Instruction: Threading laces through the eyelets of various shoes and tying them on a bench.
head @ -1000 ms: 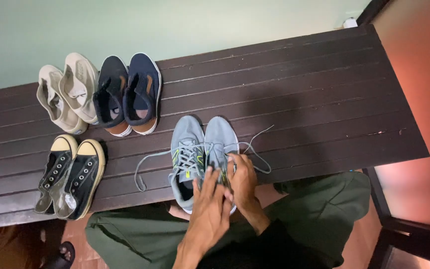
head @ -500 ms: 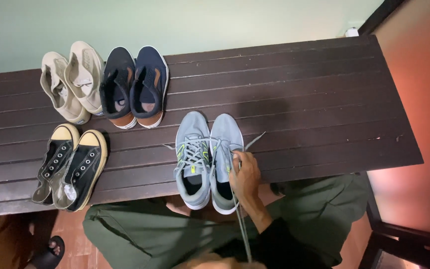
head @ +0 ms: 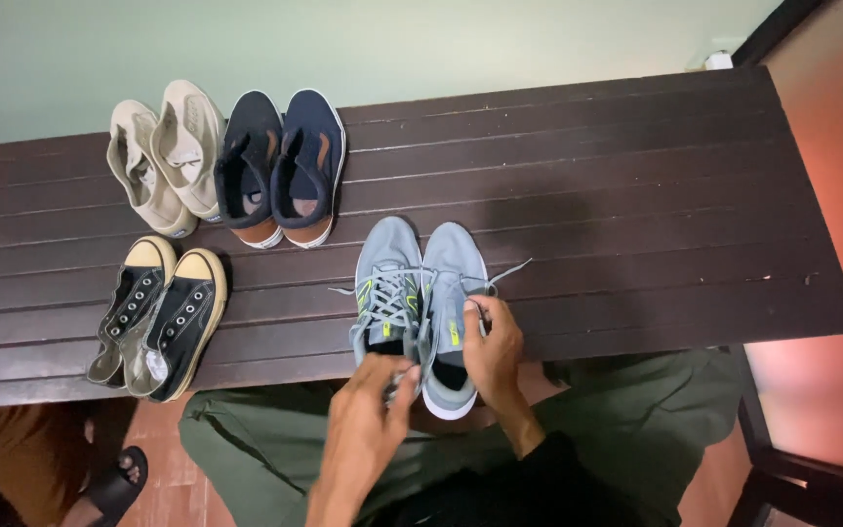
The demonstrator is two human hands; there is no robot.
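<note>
A pair of grey running shoes (head: 420, 273) with yellow-green accents stands on the dark wooden bench (head: 617, 195), toes pointing away from me. My right hand (head: 493, 342) rests on the right shoe and pinches its grey lace (head: 500, 276) near the tongue. My left hand (head: 375, 398) is at the heel of the left shoe, fingers curled against its collar and lace ends. A loose lace end trails off to the right of the right shoe.
Three other pairs stand on the bench: beige sneakers (head: 163, 156), navy slip-ons with brown soles (head: 280, 166), and black laceless canvas shoes with cream toes (head: 158, 317). My green-trousered legs (head: 265, 439) are below the bench edge. A foot in a black sandal (head: 114, 483) is at lower left.
My left hand, out of sight half a second ago, has come back to the heel of the left shoe. My right hand has stayed on the right shoe's lace.
</note>
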